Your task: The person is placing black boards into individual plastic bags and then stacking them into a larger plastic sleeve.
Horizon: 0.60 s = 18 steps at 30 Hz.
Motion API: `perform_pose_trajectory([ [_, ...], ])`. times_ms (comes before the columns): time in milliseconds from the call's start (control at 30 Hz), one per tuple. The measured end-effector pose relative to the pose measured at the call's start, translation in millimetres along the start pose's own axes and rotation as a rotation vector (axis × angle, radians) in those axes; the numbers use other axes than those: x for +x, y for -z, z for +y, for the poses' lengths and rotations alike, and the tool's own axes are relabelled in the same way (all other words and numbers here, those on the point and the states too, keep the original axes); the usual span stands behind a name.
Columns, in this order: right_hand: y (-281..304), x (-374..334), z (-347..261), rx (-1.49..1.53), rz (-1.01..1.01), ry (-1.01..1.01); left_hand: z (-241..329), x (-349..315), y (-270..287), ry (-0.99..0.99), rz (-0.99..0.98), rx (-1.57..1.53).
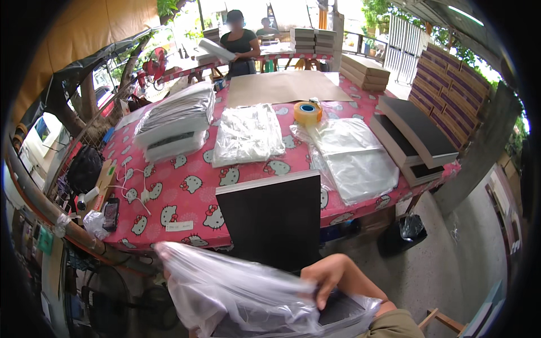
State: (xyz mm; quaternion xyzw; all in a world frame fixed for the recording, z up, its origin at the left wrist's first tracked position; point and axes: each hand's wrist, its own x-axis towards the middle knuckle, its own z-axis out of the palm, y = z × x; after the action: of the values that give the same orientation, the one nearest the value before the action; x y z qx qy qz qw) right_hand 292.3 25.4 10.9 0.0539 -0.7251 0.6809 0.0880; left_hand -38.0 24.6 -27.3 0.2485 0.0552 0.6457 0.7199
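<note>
A clear plastic bag (242, 287) is stretched between my hands at the lower middle, smeared by motion. My left hand (162, 251) is closed on its upper left corner, mostly covered by the film. My right hand (327, 277) has its fingers bent down over the bag's right part, gripping the film. Dark flat material (341, 307) shows beneath the plastic under my right hand. Just beyond, a black-faced stack of boards (270, 219) with pale edges leans at the table's front edge, apart from my right hand.
On the pink patterned table (186, 208) lie wrapped stacks (174, 121), piles of clear bags (248, 135), a tape roll (307, 112), brown board (282, 87) and black boards (417, 132). A phone (111, 214) is at left. A bin (401, 236) stands below right. Another person (241, 45) works beyond.
</note>
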Motion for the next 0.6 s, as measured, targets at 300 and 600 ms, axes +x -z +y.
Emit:
perform_pose_trajectory([
  [300, 5, -13, -16, 0.704, 0.843, 0.676, -8, -11, 61, 0.261, -0.449, 0.221],
  [600, 40, -90, 15, -0.007, 1.111, 0.082, 12, 57, -44, 0.098, 0.057, 0.830],
])
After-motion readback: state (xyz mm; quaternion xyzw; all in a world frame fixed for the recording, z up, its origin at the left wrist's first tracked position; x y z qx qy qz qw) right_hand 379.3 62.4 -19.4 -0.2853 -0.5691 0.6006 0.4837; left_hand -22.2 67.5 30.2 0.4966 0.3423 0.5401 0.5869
